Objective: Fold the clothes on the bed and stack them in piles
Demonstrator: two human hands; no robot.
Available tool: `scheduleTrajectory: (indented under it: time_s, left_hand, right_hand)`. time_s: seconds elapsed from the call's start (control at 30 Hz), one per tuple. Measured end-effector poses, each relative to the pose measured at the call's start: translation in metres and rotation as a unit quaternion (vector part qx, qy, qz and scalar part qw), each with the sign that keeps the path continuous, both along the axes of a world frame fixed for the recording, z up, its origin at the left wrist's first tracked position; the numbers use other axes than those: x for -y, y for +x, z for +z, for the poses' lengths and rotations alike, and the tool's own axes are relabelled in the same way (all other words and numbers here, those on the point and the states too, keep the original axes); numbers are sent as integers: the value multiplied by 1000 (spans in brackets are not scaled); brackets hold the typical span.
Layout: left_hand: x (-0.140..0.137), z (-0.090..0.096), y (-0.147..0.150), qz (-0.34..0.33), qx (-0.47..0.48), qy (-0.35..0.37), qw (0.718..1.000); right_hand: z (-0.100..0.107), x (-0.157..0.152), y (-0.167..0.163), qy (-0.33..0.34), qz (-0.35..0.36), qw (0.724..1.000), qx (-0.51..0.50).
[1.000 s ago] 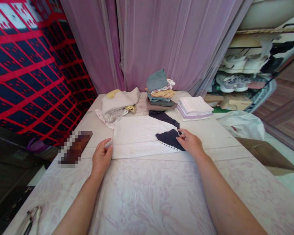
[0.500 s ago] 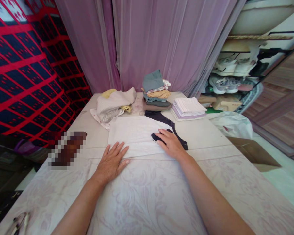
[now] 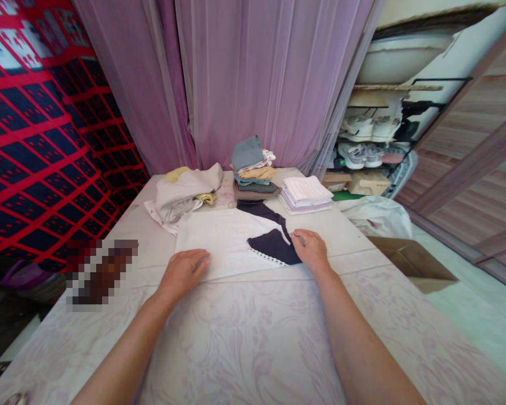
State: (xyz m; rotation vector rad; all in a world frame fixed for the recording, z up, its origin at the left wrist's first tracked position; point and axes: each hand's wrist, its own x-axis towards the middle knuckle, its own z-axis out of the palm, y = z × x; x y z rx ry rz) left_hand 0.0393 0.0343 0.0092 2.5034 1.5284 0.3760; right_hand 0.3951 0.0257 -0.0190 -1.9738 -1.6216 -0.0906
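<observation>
A white shirt (image 3: pixel 219 236) with dark sleeves lies flat on the patterned sheet, its collar side to the right. My left hand (image 3: pixel 186 269) is at the shirt's near left edge, fingers curled in and closed on the fabric there; the fingertips are partly hidden. On the other side my right hand (image 3: pixel 310 247) pinches the edge of the near dark sleeve (image 3: pixel 273 246) beside the neckline. A dotted white trim runs along that sleeve's lower border.
Behind the shirt stand a stack of folded coloured clothes (image 3: pixel 255 174) and a pile of folded white and lilac cloths (image 3: pixel 306 194). Loose crumpled clothes (image 3: pixel 185 188) lie back left. A purple curtain (image 3: pixel 257 84) hangs behind. An open cardboard box (image 3: pixel 409 259) is right of the bed.
My right hand has moved from lying over the near sleeve to pinching its outer edge, and the sleeve now shows spread out. My left hand's spread fingers have curled in. The view has shifted.
</observation>
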Motion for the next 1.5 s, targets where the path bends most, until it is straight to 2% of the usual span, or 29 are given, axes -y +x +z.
scheduleTrajectory:
  time_s: [0.13,0.2,0.27,0.37,0.47,0.53,0.63,0.8,0.93,1.1,1.2,1.27,1.37,1.5]
  left_hand:
    - [-29,23,63,-48,-1,-2,999]
    - [-43,26,99,-75,6,-28,997]
    - [-58,24,130,-90,17,-59,994]
    - [-77,16,165,-114,20,-78,990]
    - [-91,9,187,-196,-15,-52,979]
    - [-97,9,198,-243,-64,-31,967]
    - [-101,15,209,-262,-131,-17,956]
    - [-101,28,210,-302,-124,-3,945]
    - [-102,28,204,-265,-76,-25,961]
    - [-102,21,203,-219,14,-41,975]
    - [-101,14,203,-183,68,-67,979]
    - [-100,8,204,-179,111,-102,972]
    - [-99,2,205,-210,184,-153,948]
    - [-100,9,198,-245,209,-190,928]
  right_hand:
    - [-11,-3,1,-15,18,999,-31]
    - [-14,-6,3,-11,25,997,-67]
    - [-15,-7,11,-7,38,989,-145]
    - [-12,-3,33,7,58,949,-310]
    - [-8,5,50,6,69,899,-433]
    - [-5,9,53,-7,73,876,-478]
    - [0,12,50,-36,95,862,-498]
    - [6,13,46,-84,138,869,-468]
    - [3,10,41,-92,178,876,-438]
    - [3,5,24,-124,138,936,-299]
    - [9,4,15,-159,104,958,-214]
    - [13,3,11,-135,92,967,-193]
    - [18,-1,4,-63,112,974,-185]
    - [20,-5,-10,-62,99,975,-191]
